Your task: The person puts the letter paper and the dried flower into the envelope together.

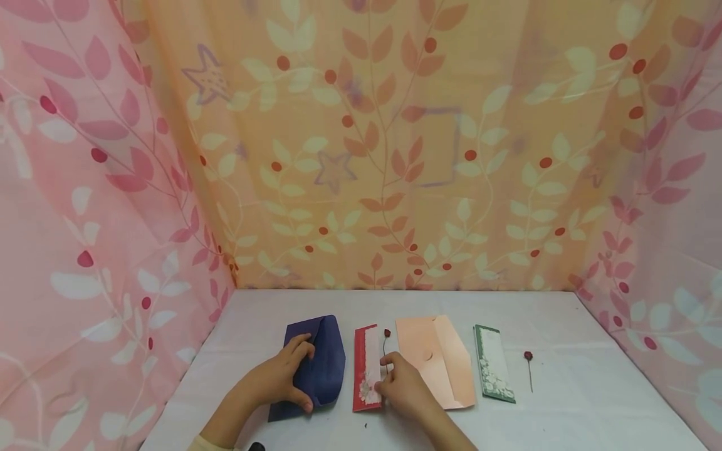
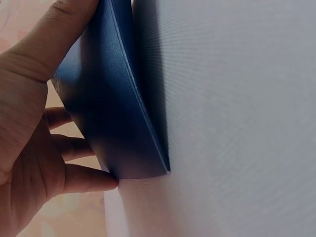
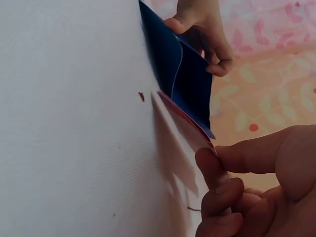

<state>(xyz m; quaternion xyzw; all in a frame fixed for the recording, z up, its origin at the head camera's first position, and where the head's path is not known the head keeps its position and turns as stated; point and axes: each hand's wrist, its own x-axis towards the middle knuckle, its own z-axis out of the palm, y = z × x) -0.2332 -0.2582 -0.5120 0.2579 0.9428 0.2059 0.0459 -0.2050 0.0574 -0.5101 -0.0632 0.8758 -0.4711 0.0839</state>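
My left hand (image 1: 276,377) grips a navy blue envelope (image 1: 327,363) whose flap stands open to the right. The left wrist view has the thumb on the near side of the envelope (image 2: 116,108) and the fingertips along its opposite edge. Just right of it lies a narrow red card (image 1: 361,369) with a pale panel and white flowers. My right hand (image 1: 405,385) pinches that card's right edge between thumb and forefinger, and in the right wrist view the card (image 3: 190,121) is tilted up off the cloth. A dried red rose (image 1: 387,334) on a thin stem lies beside it, partly hidden behind the right hand.
A peach envelope (image 1: 420,341) with its flap open lies right of the right hand. Beyond it are a green floral card (image 1: 493,363) and another small dried rose (image 1: 528,356). White cloth (image 1: 598,388) covers the table, and patterned curtains (image 1: 395,156) enclose three sides.
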